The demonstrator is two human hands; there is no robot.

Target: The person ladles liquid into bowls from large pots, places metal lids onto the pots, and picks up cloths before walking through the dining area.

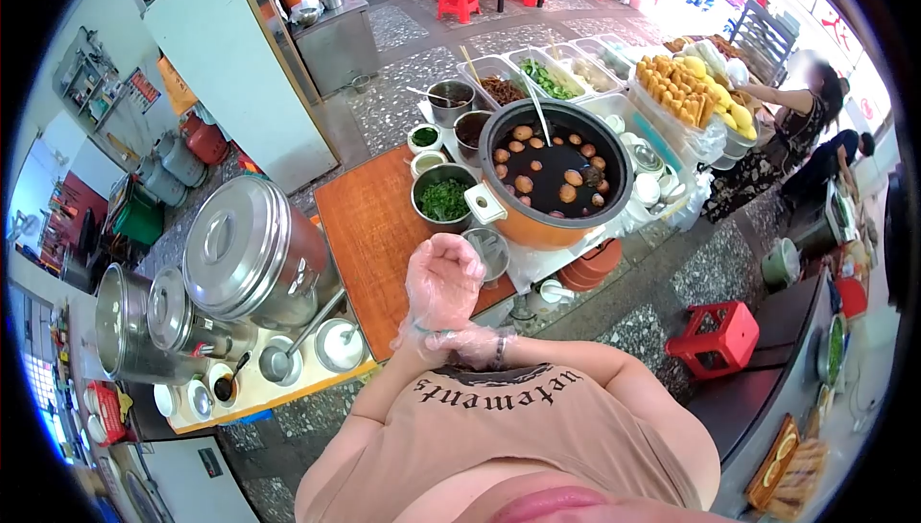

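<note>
My left hand [443,278] is raised in front of my chest in a clear plastic glove, palm up, its fingers loosely curled with nothing in them. At its wrist, my right hand [470,343], also in clear plastic, is closed on the cuff of the left glove [411,323]; its fingers are partly hidden. A dark bracelet [501,350] sits on the right wrist. Just beyond the left hand stand a bowl of chopped greens [444,199], a clear container [487,252] and an orange pot [547,231] of dark broth with eggs and a ladle [537,106].
A wooden board [360,235] covers the table on the left. Large lidded steel pots [240,249] stand farther left. Tubs of food [542,77] and a heap of fried dough sticks [667,86] lie beyond. A person [801,125] stands at right, near a red stool [715,341].
</note>
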